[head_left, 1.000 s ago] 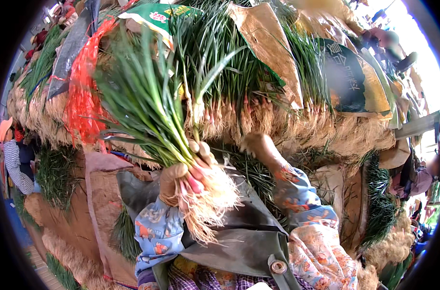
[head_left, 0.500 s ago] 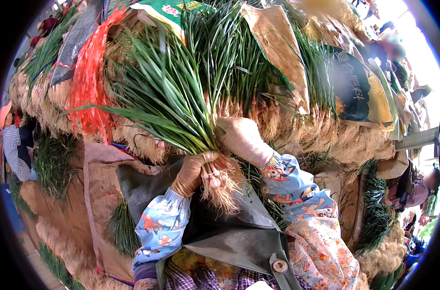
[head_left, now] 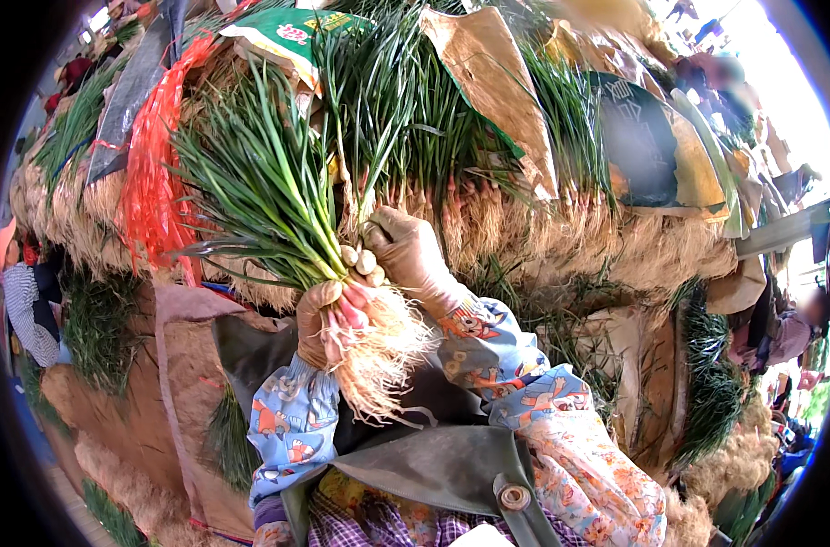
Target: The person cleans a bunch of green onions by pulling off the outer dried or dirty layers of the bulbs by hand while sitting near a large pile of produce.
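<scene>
A bunch of spring onions (head_left: 296,205) is held tilted in front of me, with long green leaves up to the left, pinkish bulbs and a thick beard of pale roots hanging down. My left hand (head_left: 315,319), in a tan glove, is closed round the bunch by the bulbs. Gloved as well, my right hand (head_left: 408,251) is curled against the right side of the stems just above the bulbs. Its thumb and finger are pinched together, but what lies between them is hidden. A pale withered leaf (head_left: 346,196) stands just above that hand.
Spring onions with roots (head_left: 570,237) are stacked in a long row ahead. Brown sacking (head_left: 492,82), a green sack (head_left: 278,41) and red plastic twine (head_left: 164,173) lie on it. A dark apron (head_left: 433,465) covers my lap. More onions (head_left: 707,383) lie at right, with people beyond.
Both hands and the bunch have shifted left. The bunch has turned, showing more bulbs and roots. My right hand's fingers have curled in front of the stems.
</scene>
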Available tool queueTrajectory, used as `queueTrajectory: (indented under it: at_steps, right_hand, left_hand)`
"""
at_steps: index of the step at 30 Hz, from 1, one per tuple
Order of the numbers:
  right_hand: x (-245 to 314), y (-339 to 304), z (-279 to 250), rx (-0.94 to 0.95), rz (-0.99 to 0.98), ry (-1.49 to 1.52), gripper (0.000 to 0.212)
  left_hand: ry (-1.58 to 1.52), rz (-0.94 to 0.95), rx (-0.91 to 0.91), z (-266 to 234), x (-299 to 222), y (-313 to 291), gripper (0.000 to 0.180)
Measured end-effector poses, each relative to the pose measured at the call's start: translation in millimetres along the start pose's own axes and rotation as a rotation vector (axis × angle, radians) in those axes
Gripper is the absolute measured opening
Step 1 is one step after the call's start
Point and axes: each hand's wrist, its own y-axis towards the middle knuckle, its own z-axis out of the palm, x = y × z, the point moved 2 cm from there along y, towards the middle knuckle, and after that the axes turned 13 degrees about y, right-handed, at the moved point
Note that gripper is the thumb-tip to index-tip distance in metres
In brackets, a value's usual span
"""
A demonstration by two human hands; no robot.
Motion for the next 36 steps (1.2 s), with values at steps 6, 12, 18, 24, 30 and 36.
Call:
queueTrajectory:
  at_steps: [6, 12, 18, 24, 30, 36]
  right_hand:
    - [-83.2, 2.5, -64.0, -0.079, 0.025, -0.526, 0.007]
    - [-55.5, -9.9, -79.7, 0.473, -0.102, -0.596, 0.025]
    - [-80.3, 110.9, -49.1, 0.141, 0.291, -0.765, 0.036]
    - [-2.7, 76.0, -122.2, -0.2, 0.151, 0.113, 0.016]
    - [26.9, 29.2, -151.0, -0.31, -0.326, 0.332, 0.015]
    - [91.2, 23.7, -163.8, -0.393, -0.263, 0.268, 0.022]
  left_hand:
    - [0.397, 0.387, 0.495, 47.2, -16.9, -17.6, 0.05]
    - [0.429, 0.33, -0.084, 21.4, -10.1, -3.0, 0.052]
    - [0.401, 0.256, -0.145, 22.0, 4.1, 8.5, 0.055]
    - [0.365, 0.221, -0.202, 9.3, 2.7, -0.9, 0.048]
    - [0.598, 0.313, -0.278, -1.5, -0.1, 0.5, 0.043]
    - [0.58, 0.356, -0.248, 3.0, 0.9, 5.3, 0.043]
